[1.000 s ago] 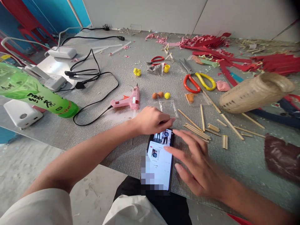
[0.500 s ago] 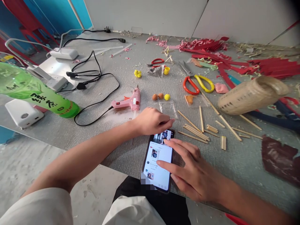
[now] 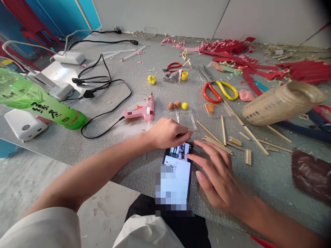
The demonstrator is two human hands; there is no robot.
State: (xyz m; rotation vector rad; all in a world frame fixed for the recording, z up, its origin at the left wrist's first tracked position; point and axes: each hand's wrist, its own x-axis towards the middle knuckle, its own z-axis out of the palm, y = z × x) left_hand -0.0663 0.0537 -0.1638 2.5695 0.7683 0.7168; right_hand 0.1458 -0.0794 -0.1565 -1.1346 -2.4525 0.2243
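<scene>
I sit at a grey, rough-textured table [image 3: 85,144] that runs away from me to a pale wall [image 3: 160,15] of flat panels with a slanted seam between them. To my left stands a bright blue wall [image 3: 64,13] with a red chair [image 3: 18,8] before it. Below the table's near edge lies a dusty concrete floor [image 3: 31,179]. The light is even and the shadows are soft.
</scene>
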